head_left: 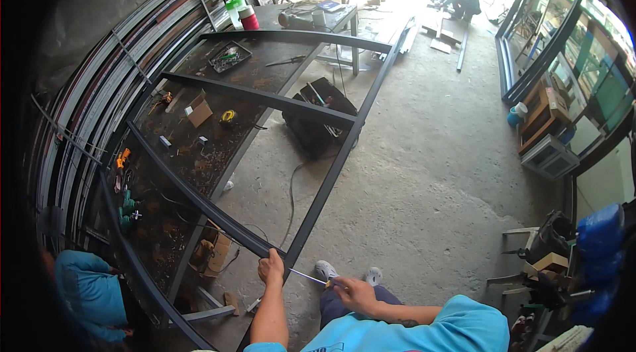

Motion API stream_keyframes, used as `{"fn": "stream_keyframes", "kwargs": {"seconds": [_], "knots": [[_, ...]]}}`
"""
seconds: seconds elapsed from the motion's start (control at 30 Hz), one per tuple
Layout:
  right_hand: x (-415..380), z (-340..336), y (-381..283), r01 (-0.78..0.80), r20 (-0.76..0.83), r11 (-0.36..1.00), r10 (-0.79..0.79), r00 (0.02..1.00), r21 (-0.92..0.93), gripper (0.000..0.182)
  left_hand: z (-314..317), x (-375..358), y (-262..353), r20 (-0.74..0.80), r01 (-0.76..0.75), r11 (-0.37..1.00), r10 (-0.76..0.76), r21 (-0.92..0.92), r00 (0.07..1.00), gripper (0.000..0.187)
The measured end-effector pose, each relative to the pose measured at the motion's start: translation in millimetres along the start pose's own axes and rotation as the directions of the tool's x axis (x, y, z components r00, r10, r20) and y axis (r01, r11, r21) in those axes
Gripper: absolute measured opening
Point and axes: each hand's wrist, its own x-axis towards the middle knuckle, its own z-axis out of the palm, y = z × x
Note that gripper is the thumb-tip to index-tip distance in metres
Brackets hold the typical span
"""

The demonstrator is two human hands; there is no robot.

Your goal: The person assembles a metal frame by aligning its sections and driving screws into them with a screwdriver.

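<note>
A large dark metal frame [324, 196] with several crossbars lies over the workbench and juts out past its edge. My left hand [271, 268] is closed around the frame where a crossbar meets the long side bar. In my right hand [356, 296] is a screwdriver [309, 277], its yellowish handle mostly covered by my fingers. The thin shaft points left, and its tip reaches the side bar just beside my left hand. Whether the tip sits in a screw is too small to tell.
On the workbench [192, 133] lie a yellow tape measure [228, 116], a small cardboard box [198, 111] and a parts tray [230, 56]. A black tool bag [318, 110] is on the floor beneath the frame. A person in blue [89, 292] is at left; others work far back.
</note>
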Motion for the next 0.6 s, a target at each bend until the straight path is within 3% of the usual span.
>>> {"fn": "stream_keyframes", "kwargs": {"seconds": [0.03,0.1,0.17,0.2,0.23,0.27,0.3,0.37,0.43,0.5,0.53,0.57,0.6], "knots": [[-0.6,-1.1,-3.8,-0.071,0.067,0.987,0.082,0.994,-0.145,0.032,3.5,0.3,-2.5,0.003,0.004,1.0,-0.004,0.002,1.0,0.07],[0.8,6.9,16.0,-0.032,0.096,0.985,0.049,0.994,-0.167,0.029,6.7,6.7,-6.4,-0.024,-0.021,1.0,0.021,0.014,0.999,0.07],[5.3,16.3,44.6,-0.112,0.187,0.982,0.082,0.979,0.152,0.027,5.4,9.0,-5.3,-0.005,-0.02,1.0,0.02,0.024,1.0,0.071],[12.8,13.8,52.0,-0.114,0.189,0.982,0.084,0.978,0.153,0.027,7.8,11.1,-6.8,-0.011,-0.027,1.0,0.027,0.012,1.0,0.071],[19.0,9.1,56.3,-0.561,0.539,0.715,0.302,0.786,0.417,0.028,9.3,10.0,-9.8,-0.012,-0.036,0.999,0.036,0.006,0.999,0.071],[22.4,4.0,60.1,-0.882,0.848,0.233,0.261,0.461,0.408,0.029,11.0,7.0,-10.3,-0.009,-0.039,0.999,0.039,0.012,0.999,0.071],[25.5,0.8,61.1,-0.88,0.847,0.235,0.255,0.466,0.414,0.029,10.7,6.6,-7.5,-0.001,-0.031,0.999,0.031,0.007,1.0,0.072],[27.0,0.1,63.4,-0.953,0.96,-0.114,0.032,0.279,0.281,0.03,13.0,17.1,-13.2,0.01,-0.024,1.0,0.024,0.013,1.0,0.073],[27.3,2.4,70.2,-0.953,0.96,-0.121,-0.006,0.281,0.279,0.033,12.1,15.3,-12.4,0.002,-0.023,1.0,0.023,0.008,1.0,0.074],[15.3,-1.6,44.8,-0.711,0.695,0.48,0.252,0.673,0.514,0.044,7.2,9.8,-9.2,0.012,-0.019,1.0,0.02,0.0,1.0,0.073],[10.9,-3.6,36.1,-0.484,0.482,0.745,0.25,0.84,0.459,0.05,6.2,8.3,-7.2,0.019,-0.016,1.0,0.016,-0.014,1.0,0.073],[6.7,-3.8,32.8,-0.489,0.487,0.744,0.253,0.836,0.455,0.05,6.0,6.8,-6.3,0.02,-0.009,1.0,0.01,-0.013,1.0,0.073],[2.7,-3.1,30.8,-0.077,0.225,0.978,0.033,0.974,0.192,0.048,5.8,5.5,-5.1,-0.006,-0.018,1.0,0.018,-0.01,1.0,0.073]]}}
